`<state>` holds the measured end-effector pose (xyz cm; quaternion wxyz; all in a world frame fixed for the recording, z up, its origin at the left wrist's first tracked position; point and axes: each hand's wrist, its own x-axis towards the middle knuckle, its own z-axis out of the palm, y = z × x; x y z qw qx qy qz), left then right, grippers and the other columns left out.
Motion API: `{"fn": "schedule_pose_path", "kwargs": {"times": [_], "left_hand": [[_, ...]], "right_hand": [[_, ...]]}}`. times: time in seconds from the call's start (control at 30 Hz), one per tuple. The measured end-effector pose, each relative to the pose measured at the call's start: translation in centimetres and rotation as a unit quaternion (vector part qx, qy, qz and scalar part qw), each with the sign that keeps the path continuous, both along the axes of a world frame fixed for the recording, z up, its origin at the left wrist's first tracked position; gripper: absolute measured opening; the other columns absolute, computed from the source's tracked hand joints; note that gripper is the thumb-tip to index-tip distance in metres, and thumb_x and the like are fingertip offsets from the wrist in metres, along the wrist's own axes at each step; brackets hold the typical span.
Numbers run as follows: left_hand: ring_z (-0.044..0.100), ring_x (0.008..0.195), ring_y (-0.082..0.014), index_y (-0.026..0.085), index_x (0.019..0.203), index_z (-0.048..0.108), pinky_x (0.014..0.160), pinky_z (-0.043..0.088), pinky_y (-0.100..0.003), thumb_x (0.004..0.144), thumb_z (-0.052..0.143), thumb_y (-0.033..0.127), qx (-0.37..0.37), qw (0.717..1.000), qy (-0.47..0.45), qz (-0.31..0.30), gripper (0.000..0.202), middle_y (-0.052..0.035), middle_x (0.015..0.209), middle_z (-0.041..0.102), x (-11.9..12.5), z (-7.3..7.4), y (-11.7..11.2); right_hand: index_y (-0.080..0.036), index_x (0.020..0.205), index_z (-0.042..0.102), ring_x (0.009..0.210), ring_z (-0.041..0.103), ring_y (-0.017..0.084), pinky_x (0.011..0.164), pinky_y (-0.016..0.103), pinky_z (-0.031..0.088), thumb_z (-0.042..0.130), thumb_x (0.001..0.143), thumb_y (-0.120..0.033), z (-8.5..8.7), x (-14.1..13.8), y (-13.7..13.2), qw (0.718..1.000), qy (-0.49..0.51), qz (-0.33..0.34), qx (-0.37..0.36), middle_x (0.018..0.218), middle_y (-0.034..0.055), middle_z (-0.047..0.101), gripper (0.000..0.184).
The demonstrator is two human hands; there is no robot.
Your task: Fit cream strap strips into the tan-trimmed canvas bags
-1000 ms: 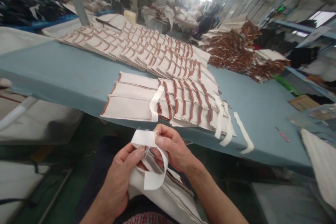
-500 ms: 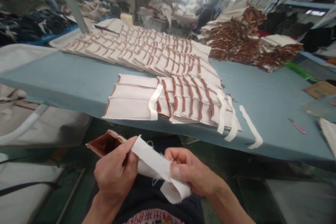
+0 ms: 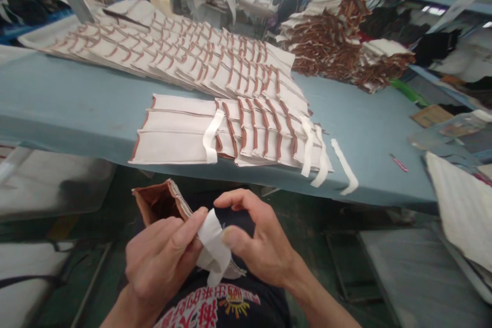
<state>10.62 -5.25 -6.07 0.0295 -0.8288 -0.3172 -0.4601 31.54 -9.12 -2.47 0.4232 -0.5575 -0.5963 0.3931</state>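
Observation:
My left hand (image 3: pixel 159 259) is closed on a cream fabric piece (image 3: pixel 177 196) whose brown-lined end gapes like a pouch. Between its thumb and fingers, the same hand also pins the top of a white fabric strip (image 3: pixel 214 241). The strip hangs down in front of my shirt, its lower end bent. My right hand (image 3: pixel 267 241) is open beside the strip, thumb and forefinger apart. Its thumb tip is right at the strip's edge; whether it touches, I cannot tell. Part of the fabric piece is hidden behind my left hand.
Cream panels with brown edges (image 3: pixel 172 146) overlap along the front of the blue table (image 3: pixel 88 107), loose white strips (image 3: pixel 344 166) near them. Behind lie more panel rows (image 3: pixel 184 61) and a tall fabric pile (image 3: pixel 323 31). A small pink tool (image 3: pixel 398 163) lies right. A person sits far back.
My right hand has opened from its pinch on the strip, which was stretched between both hands and now hangs from my left. The view has shifted, so the table appears farther left and higher.

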Motion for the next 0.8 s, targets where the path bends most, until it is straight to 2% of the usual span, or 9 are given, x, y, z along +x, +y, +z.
{"fn": "schedule_pose_path", "kwargs": {"times": [0.07, 0.13, 0.27, 0.37, 0.47, 0.57, 0.7, 0.73, 0.8], "left_hand": [[0.074, 0.053, -0.0188, 0.021, 0.128, 0.078, 0.064, 0.058, -0.028, 0.103, 0.07, 0.013, 0.0, 1.0, -0.001, 0.004, 0.028, -0.0022, 0.074, 0.083, -0.1, -0.1, -0.4], [0.074, 0.052, -0.0182, 0.024, 0.127, 0.079, 0.065, 0.059, -0.027, 0.102, 0.072, 0.014, -0.008, 1.0, -0.005, 0.023, 0.028, 0.0003, 0.071, 0.082, -0.4, -0.5, -0.9], [0.078, 0.058, -0.0194, 0.024, 0.128, 0.081, 0.066, 0.06, -0.027, 0.104, 0.07, 0.022, -0.075, 0.988, -0.02, 0.13, 0.027, -0.0002, 0.076, 0.084, -0.6, -1.0, -1.5], [0.077, 0.06, -0.0181, 0.023, 0.118, 0.082, 0.062, 0.057, -0.025, 0.105, 0.068, 0.033, -0.173, 0.958, -0.071, 0.218, 0.022, 0.0002, 0.078, 0.084, -0.5, -0.6, -1.2], [0.071, 0.055, -0.016, 0.023, 0.086, 0.079, 0.055, 0.054, -0.023, 0.105, 0.06, 0.042, -0.318, 0.93, -0.134, 0.128, 0.033, 0.0019, 0.066, 0.078, -0.4, 0.4, -0.9], [0.071, 0.056, -0.0175, 0.021, 0.08, 0.08, 0.052, 0.053, -0.024, 0.105, 0.056, 0.051, -0.467, 0.86, -0.207, -0.003, 0.047, -0.0006, 0.064, 0.076, 0.0, 1.3, -1.6], [0.066, 0.049, -0.0154, 0.019, 0.087, 0.078, 0.048, 0.048, -0.021, 0.092, 0.08, 0.056, -0.644, 0.694, -0.321, -0.014, 0.037, 0.0005, 0.059, 0.073, 1.0, 1.9, -3.1], [0.063, 0.048, -0.0143, 0.019, 0.084, 0.076, 0.048, 0.046, -0.02, 0.088, 0.084, 0.056, -0.664, 0.668, -0.335, -0.015, 0.038, 0.0005, 0.058, 0.072, 1.2, 1.9, -3.2], [0.061, 0.047, -0.0129, 0.019, 0.078, 0.072, 0.048, 0.045, -0.019, 0.086, 0.086, 0.056, -0.674, 0.651, -0.349, -0.019, 0.04, -0.0002, 0.057, 0.071, 1.5, 2.0, -3.2]], "right_hand": [[-0.022, 0.091, 0.072, 0.085, 0.068, 0.019, 0.084, 0.033, 0.052, 0.076, 0.094, -0.047, 0.0, -1.8, 0.4, 1.0, 0.018, 0.001, 0.002, 0.091, 0.0028, 0.076, 0.026], [-0.022, 0.08, 0.064, 0.072, 0.06, 0.015, 0.071, 0.029, 0.048, 0.074, 0.096, -0.05, -0.3, -3.2, 0.4, 0.997, 0.07, 0.0, -0.031, 0.077, -0.0002, 0.068, 0.034], [-0.022, 0.083, 0.058, 0.055, 0.042, 0.009, 0.052, 0.022, 0.035, 0.077, 0.091, -0.074, -0.8, -4.4, -0.1, 0.959, 0.226, 0.043, -0.166, 0.066, -0.0055, 0.055, 0.056], [-0.02, 0.085, 0.059, 0.052, 0.037, 0.006, 0.05, 0.02, 0.031, 0.082, 0.081, -0.083, -0.8, -4.1, -0.2, 0.936, 0.276, 0.048, -0.216, 0.063, -0.0077, 0.051, 0.067], [-0.019, 0.087, 0.062, 0.053, 0.037, 0.007, 0.05, 0.021, 0.031, 0.084, 0.081, -0.081, -0.8, -3.3, 0.1, 0.939, 0.273, 0.034, -0.206, 0.063, -0.0073, 0.052, 0.066], [-0.019, 0.089, 0.063, 0.054, 0.037, 0.007, 0.051, 0.021, 0.031, 0.083, 0.086, -0.075, -0.8, -2.7, 0.4, 0.954, 0.243, 0.02, -0.176, 0.064, -0.0071, 0.052, 0.059], [-0.018, 0.098, 0.066, 0.058, 0.047, 0.009, 0.055, 0.021, 0.038, 0.077, 0.097, -0.065, -1.0, -2.6, 0.7, 0.973, 0.18, 0.024, -0.145, 0.071, -0.0039, 0.062, 0.048], [-0.018, 0.101, 0.066, 0.059, 0.05, 0.009, 0.056, 0.022, 0.039, 0.076, 0.098, -0.062, -1.1, -2.7, 0.7, 0.974, 0.17, 0.032, -0.143, 0.073, -0.0032, 0.064, 0.045], [-0.019, 0.106, 0.066, 0.059, 0.053, 0.01, 0.056, 0.022, 0.041, 0.075, 0.099, -0.059, -1.4, -3.0, 0.9, 0.974, 0.168, 0.045, -0.148, 0.074, -0.0027, 0.067, 0.041]]}}
